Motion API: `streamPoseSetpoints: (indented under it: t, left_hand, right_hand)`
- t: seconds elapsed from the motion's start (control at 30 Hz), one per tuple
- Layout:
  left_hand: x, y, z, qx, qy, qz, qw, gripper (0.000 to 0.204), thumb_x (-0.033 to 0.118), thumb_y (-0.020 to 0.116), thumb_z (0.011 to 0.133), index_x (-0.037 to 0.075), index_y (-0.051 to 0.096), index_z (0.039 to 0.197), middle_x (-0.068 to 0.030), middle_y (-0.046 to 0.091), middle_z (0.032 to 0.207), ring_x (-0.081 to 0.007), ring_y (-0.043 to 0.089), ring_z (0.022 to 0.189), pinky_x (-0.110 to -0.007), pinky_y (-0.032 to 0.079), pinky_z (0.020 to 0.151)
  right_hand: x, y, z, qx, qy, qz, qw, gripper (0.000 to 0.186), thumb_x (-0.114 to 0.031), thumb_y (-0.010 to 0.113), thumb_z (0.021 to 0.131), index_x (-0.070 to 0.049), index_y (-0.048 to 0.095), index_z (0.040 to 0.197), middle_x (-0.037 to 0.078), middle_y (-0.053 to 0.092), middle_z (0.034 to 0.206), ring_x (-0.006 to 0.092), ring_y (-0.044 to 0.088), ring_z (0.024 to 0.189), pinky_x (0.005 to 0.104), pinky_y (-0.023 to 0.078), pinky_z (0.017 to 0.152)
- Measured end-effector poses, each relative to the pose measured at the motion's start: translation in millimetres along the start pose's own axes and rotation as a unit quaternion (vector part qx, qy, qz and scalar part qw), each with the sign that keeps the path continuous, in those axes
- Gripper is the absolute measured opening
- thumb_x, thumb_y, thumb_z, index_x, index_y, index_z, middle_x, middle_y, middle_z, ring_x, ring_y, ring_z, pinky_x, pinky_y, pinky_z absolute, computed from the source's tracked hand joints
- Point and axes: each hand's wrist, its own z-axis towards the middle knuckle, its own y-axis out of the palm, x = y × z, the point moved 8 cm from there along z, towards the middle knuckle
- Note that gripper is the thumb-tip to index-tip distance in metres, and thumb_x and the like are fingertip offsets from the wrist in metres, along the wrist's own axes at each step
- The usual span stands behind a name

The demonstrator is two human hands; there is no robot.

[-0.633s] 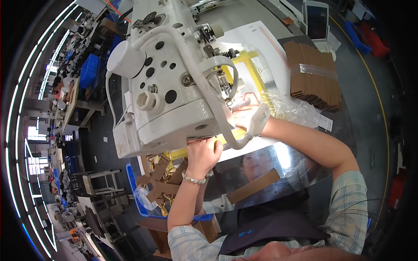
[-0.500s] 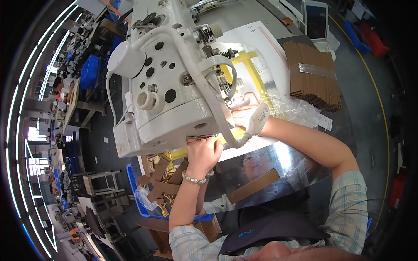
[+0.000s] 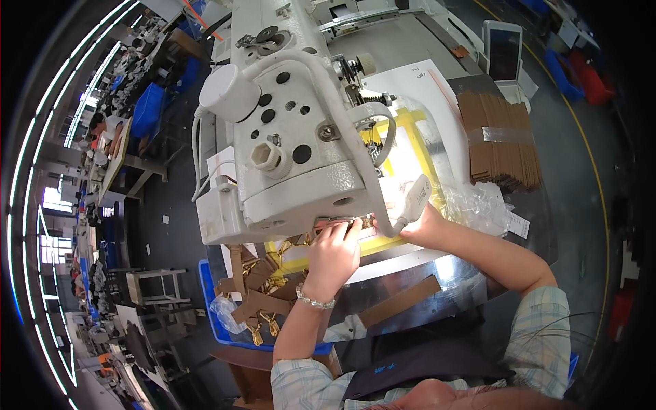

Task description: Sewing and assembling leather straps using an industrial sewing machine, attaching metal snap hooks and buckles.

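Observation:
My left hand (image 3: 335, 253), a beaded bracelet at its wrist, is at the near lower edge of a white industrial sewing machine head (image 3: 287, 171). Its fingers are bent together around a small brownish piece (image 3: 367, 223) that I cannot make out. My right hand (image 3: 422, 225) is to the right of it, partly behind a white paddle-shaped part (image 3: 415, 198) on the machine's tube; its fingertips are lost in that part and the lamp glare. Beneath both hands lies a yellow-edged frame (image 3: 432, 164) on white paper (image 3: 447, 130).
A banded stack of brown strips (image 3: 502, 160) stands at the right, beside crumpled clear plastic (image 3: 471, 205). One brown strip (image 3: 400, 302) lies near me. At the left, a blue tray (image 3: 208, 287) holds brown strips with gold metal hardware (image 3: 272, 324). A small screen (image 3: 503, 51) stands far right.
The view has shifted, so the machine appears farther right. My right hand has drawn back toward me from beside the needle area. My left fingers now reach further right along the machine's edge.

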Motion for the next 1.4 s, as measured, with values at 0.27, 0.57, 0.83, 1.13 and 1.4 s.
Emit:
streamPoseSetpoints:
  t: [0.27, 0.57, 0.83, 1.13, 1.4]
  left_hand:
    - [-8, -4, -7, 0.042, 0.016, 0.005, 0.999, 0.031, 0.008, 0.059, 0.073, 0.006, 0.064, 0.103, -0.0057, 0.064, 0.088, -0.0213, 0.062, 0.079, -0.033, 0.05, 0.076]
    - [-13, 6, -13, -0.01, 0.031, 0.047, 0.998, 0.034, 0.009, 0.058, 0.072, 0.009, 0.063, 0.105, -0.0054, 0.063, 0.089, -0.0203, 0.061, 0.076, -0.033, 0.049, 0.072]
    - [-13, -1, -11, 0.044, 0.028, 0.041, 0.998, 0.025, 0.01, 0.06, 0.071, 0.009, 0.064, 0.096, -0.0026, 0.064, 0.083, -0.0185, 0.062, 0.073, -0.031, 0.05, 0.066]
    - [-9, -7, -9, 0.064, 0.06, 0.067, 0.994, 0.018, 0.008, 0.06, 0.071, 0.006, 0.065, 0.089, -0.0047, 0.066, 0.087, -0.0184, 0.063, 0.077, -0.031, 0.05, 0.068]
    - [15, -41, -20, -0.053, 0.113, -0.062, 0.99, 0.018, 0.005, 0.06, 0.066, 0.008, 0.063, 0.083, -0.0032, 0.064, 0.079, -0.0185, 0.062, 0.076, -0.031, 0.051, 0.068]
  right_hand:
    - [-47, 1, 3, -0.005, -0.194, -0.158, 0.968, 0.036, -0.018, 0.074, 0.072, -0.007, 0.059, 0.102, 0.006, 0.062, 0.096, 0.023, 0.061, 0.088, 0.0322, 0.048, 0.076]
    - [-21, 0, 10, -0.015, -0.095, -0.101, 0.99, 0.018, -0.016, 0.063, 0.076, -0.011, 0.059, 0.093, 0.006, 0.062, 0.098, 0.0225, 0.06, 0.091, 0.0419, 0.041, 0.086]
    - [-41, 9, 14, -0.013, -0.178, -0.199, 0.964, 0.009, -0.016, 0.056, 0.081, -0.014, 0.056, 0.09, 0.005, 0.059, 0.096, 0.0194, 0.058, 0.089, 0.0373, 0.037, 0.09]
    - [-45, 13, 6, -0.041, -0.134, -0.182, 0.973, 0.007, -0.015, 0.054, 0.081, -0.011, 0.056, 0.087, 0.001, 0.058, 0.088, 0.0169, 0.057, 0.083, 0.037, 0.04, 0.087]
    - [-94, 36, -50, -0.059, -0.372, -0.375, 0.847, 0.012, -0.012, 0.064, 0.073, -0.006, 0.054, 0.078, 0.01, 0.061, 0.1, 0.0164, 0.057, 0.076, 0.0337, 0.042, 0.07]
